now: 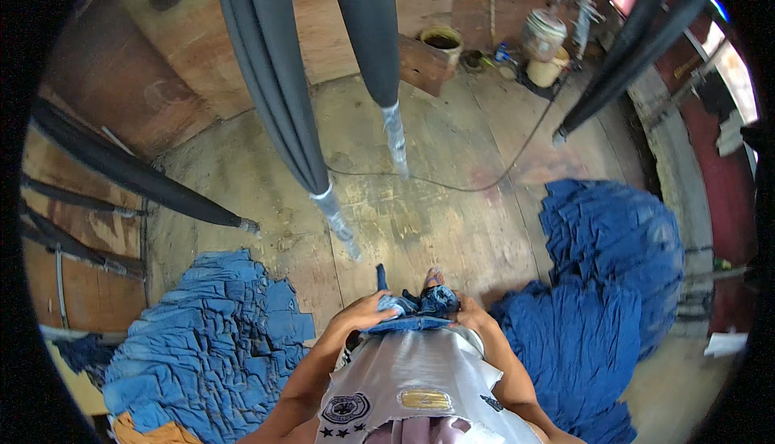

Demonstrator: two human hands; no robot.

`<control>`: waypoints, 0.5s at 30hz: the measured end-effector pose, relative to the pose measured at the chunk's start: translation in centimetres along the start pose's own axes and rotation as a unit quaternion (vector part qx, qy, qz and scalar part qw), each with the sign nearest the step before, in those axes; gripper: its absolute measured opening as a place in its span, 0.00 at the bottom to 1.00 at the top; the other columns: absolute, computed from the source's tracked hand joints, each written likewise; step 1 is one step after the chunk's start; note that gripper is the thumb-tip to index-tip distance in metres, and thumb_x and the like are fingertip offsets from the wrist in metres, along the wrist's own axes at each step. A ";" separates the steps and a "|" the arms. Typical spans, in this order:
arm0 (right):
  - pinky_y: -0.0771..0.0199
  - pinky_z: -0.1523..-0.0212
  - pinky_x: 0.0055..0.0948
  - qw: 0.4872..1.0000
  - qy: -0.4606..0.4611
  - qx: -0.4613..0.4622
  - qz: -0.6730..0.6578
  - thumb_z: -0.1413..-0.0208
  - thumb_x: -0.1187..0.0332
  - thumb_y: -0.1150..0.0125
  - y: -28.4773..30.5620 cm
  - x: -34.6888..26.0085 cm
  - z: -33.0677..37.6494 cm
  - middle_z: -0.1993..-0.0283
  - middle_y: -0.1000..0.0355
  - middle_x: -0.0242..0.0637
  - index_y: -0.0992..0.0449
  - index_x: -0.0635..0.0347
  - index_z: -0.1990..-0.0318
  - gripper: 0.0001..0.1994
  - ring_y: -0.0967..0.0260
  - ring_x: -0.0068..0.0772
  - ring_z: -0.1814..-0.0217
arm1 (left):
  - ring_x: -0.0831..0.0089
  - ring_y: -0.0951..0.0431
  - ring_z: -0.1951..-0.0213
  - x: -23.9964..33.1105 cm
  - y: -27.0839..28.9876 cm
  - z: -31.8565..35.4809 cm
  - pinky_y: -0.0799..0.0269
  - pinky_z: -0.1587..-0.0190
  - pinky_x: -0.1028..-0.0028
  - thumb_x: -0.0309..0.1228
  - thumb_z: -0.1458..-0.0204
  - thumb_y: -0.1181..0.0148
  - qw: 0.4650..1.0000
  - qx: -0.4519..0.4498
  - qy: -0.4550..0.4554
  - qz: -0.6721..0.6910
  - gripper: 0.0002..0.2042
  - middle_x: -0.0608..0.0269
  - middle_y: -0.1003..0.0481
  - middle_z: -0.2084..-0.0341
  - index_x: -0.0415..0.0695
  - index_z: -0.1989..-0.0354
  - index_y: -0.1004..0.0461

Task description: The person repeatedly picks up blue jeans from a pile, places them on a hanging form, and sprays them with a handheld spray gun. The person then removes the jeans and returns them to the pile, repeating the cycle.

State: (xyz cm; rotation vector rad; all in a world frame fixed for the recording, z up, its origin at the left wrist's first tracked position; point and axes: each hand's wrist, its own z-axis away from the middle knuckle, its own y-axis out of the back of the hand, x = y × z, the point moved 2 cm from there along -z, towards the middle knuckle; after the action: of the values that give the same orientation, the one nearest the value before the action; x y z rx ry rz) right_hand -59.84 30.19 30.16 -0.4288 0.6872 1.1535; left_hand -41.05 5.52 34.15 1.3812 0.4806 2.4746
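Denim (410, 323) bunched between light-blue pile (202, 343) and dark-blue pile (577, 323) already heaped on floor (440, 222), gripped in left hand (363, 312), alongside right hand (469, 312) of unclear grip, and not yet let go.

On the floor (452, 242), a garment pile (214, 339) lies at eight o'clock, a second pile (589, 307) at four, buckets (539, 40) at one. At six, denim (412, 322) lies between the left hand (366, 312) and right hand (472, 313).
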 end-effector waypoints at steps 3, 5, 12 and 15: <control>0.22 0.57 0.29 0.994 0.099 -0.004 0.042 0.52 0.84 0.40 2.6 -0.9 -2.3 0.56 0.21 0.36 0.28 0.60 0.41 0.28 0.25 0.28 0.59 | 0.50 0.19 0.54 -3.1 0.6 0.2 0.25 0.49 0.60 0.43 0.48 0.40 0.987 -0.047 0.139 -0.067 0.22 0.45 0.19 0.60 0.37 0.53 0.21; 0.25 0.47 0.31 0.990 -0.021 -0.013 0.138 0.54 0.78 0.38 5.0 -1.5 -5.2 0.54 0.20 0.42 0.23 0.62 0.48 0.21 0.24 0.36 0.53 | 0.49 0.18 0.60 -2.8 1.0 -0.6 0.24 0.53 0.58 0.42 0.51 0.40 0.969 0.043 0.193 -0.146 0.20 0.43 0.19 0.66 0.35 0.60 0.20; 0.22 0.48 0.44 0.809 0.011 0.056 0.584 0.47 0.66 0.42 11.7 -8.5 -11.9 0.52 0.21 0.51 0.20 0.60 0.56 0.13 0.22 0.50 0.49 | 0.50 0.17 0.68 6.2 9.9 -10.6 0.24 0.62 0.56 0.41 0.56 0.38 0.965 0.075 0.252 0.002 0.18 0.46 0.19 0.73 0.36 0.70 0.17; 0.22 0.48 0.48 0.880 -0.039 0.183 0.437 0.45 0.66 0.41 14.3 -16.0 -14.6 0.54 0.22 0.58 0.21 0.58 0.54 0.13 0.23 0.56 0.49 | 0.51 0.17 0.67 9.7 18.3 -14.5 0.23 0.62 0.55 0.36 0.56 0.41 0.966 0.045 0.187 -0.175 0.13 0.47 0.18 0.73 0.39 0.72 0.18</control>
State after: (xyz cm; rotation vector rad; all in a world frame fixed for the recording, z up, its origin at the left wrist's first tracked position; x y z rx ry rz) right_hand -80.98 15.13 31.17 0.3029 1.0496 1.8232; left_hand -59.68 -9.64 41.99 0.7652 0.8452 2.4327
